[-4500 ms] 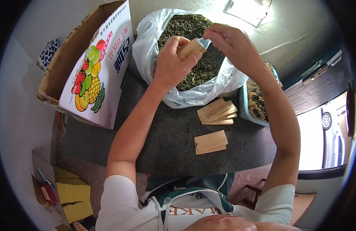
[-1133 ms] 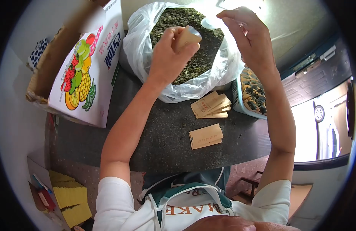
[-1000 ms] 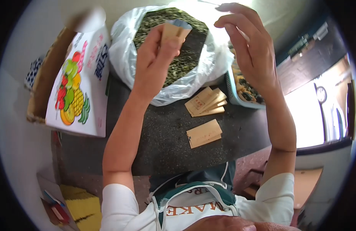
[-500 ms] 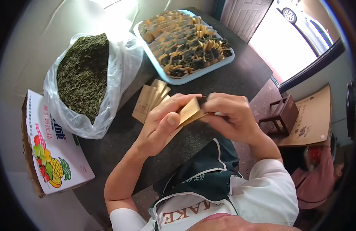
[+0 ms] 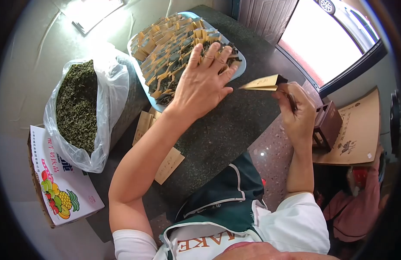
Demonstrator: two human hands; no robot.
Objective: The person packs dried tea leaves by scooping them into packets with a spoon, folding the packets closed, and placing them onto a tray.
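Observation:
My left hand [image 5: 203,86] reaches over a light blue tray [image 5: 242,69], its fingers spread on the tops of the packed paper packets [image 5: 165,54]. Rows of these brown packets stand upright there, several with dark leaves showing at their mouths. Off to the right, my right hand [image 5: 298,106] pinches a brown paper packet [image 5: 262,82] by one end, above the table's edge. That packet lies roughly sideways, with a dark end near my fingers. Flat paper packets [image 5: 170,165] lie on the dark table under my left forearm, which partly hides them.
A clear plastic bag [image 5: 107,102] full of dried green leaves [image 5: 77,108] stands at the left. Beside it is a fruit-printed carton [image 5: 66,182]. A wooden stool [image 5: 328,123] and a cardboard sheet [image 5: 354,130] are at the right. Another person in pink [image 5: 356,208] is at lower right.
My hands have parted. The left has let go of the packet and moved up onto the tray; the right has drawn the packet to the right. The view has shifted slightly.

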